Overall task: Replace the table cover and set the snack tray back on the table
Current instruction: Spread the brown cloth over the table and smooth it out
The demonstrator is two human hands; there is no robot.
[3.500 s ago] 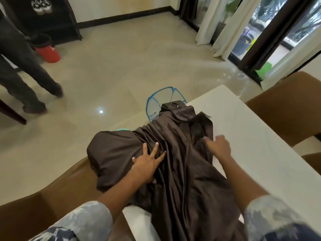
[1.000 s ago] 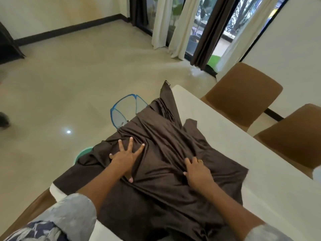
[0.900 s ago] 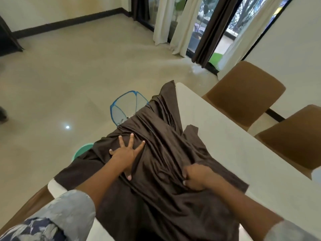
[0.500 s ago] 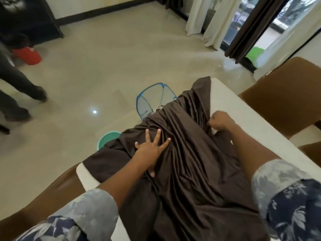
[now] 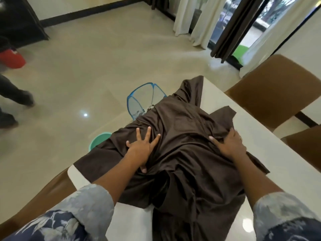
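Glossy beige floor tile surrounds a white table [image 5: 271, 164], and every position below is given relative to that table. Containers: a blue-rimmed mesh basket [image 5: 144, 96] stands on the floor just beyond the table's far end, its near side hidden by cloth; its contents cannot be determined. A teal basin [image 5: 98, 139] sits on the floor just beside the table's left edge, partly covered by overhanging cloth. A red bucket [image 5: 12, 58] stands well apart to the far left, near a dark cabinet [image 5: 19, 20]. A brown table cover [image 5: 184, 129] lies bunched and creased over the table's left half, with one point reaching the far end and folds hanging off the near edge. The left hand [image 5: 142, 149] presses flat on the cover near the table's left edge, fingers spread wide. The right hand [image 5: 230, 145] lies palm down on the cover nearer the table's middle, thumb stretched out, fingers bent over a raised fold; whether they clasp it cannot be determined. Brown chairs [image 5: 272, 87] stand along the table's right side, with curtains [image 5: 199, 20] and a glass door beyond them. Another person's legs [image 5: 15, 96] stand well apart to the left.
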